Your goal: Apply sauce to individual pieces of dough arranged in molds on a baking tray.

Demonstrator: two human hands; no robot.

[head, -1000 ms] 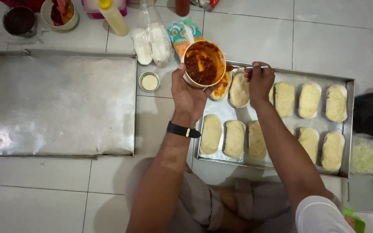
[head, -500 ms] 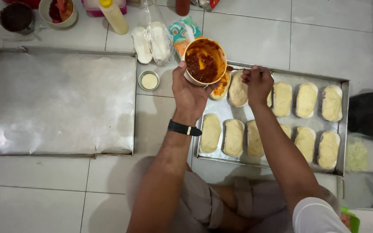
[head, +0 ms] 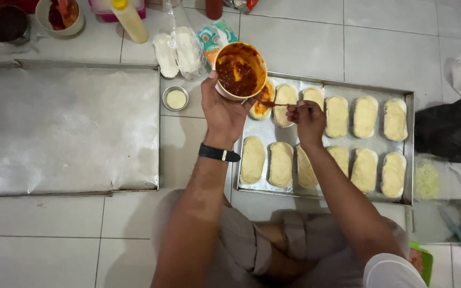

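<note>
While gripped in the left hand (head: pixel 224 109), sauce cup (head: pixel 239 70) held tilted above the tray's (head: pixel 407 97) top-left corner. Spoon (head: pixel 274 104) pinched in right hand (head: pixel 306 117) fingers, tip on the sauced dough (head: pixel 261 100). Plain dough ovals (head: pixel 365 116) in two rows. Foil-lined tray (head: pixel 70 128) left, on tiled floor (head: pixel 305 37).

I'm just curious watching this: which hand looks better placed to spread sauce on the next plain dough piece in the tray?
Probably the right hand: it holds the spoon low over the dough pieces, beside the sauced one. The left hand is occupied gripping the sauce tub.
</note>
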